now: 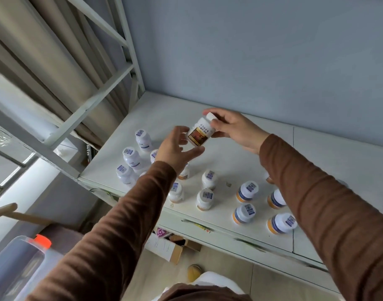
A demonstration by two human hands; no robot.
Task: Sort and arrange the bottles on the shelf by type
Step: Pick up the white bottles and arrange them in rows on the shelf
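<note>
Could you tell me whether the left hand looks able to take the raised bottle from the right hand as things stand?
Probably yes: the left hand is open just beside the bottle, nothing between them; the right hand grips only its cap end.

Your right hand (pixel 234 131) grips a brown-labelled bottle (pixel 201 132) by its white cap above the white shelf (pixel 240 161); your left hand (pixel 177 148) reaches open beneath it, among standing white-capped bottles.

Bottles (pixel 208 179) stand on the shelf (pixel 225 157), groups at left, middle and right
</note>
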